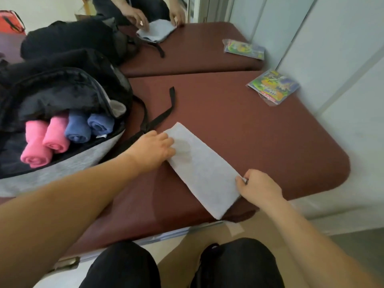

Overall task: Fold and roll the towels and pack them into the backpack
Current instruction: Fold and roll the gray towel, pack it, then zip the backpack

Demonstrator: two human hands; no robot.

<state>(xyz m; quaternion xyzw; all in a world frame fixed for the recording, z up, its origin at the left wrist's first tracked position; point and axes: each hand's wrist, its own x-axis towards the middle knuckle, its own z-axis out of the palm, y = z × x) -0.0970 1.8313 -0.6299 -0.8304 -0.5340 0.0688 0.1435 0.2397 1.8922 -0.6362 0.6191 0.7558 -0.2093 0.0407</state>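
Long folded pale-grey terry towel [202, 170] lay diagonally on the maroon padded table [259, 129], beside the open grey-and-black backpack [68, 163]. Left hand [152, 149] pressed flat, fingers apart, on its far end; right hand [258, 187] pinched the near edge. Soft, light, floppy: probably best rolled from one short end.

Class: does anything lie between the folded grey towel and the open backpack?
Only the backpack's black strap lies on the maroon table between the folded pale grey towel and the open black-and-grey backpack; it is flat, hardly an obstacle.

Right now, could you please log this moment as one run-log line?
stage: folding | grey towel: folded strip, flat on table | left hand: pressing far end | right hand: pinching near end | backpack: open, four rolls inside
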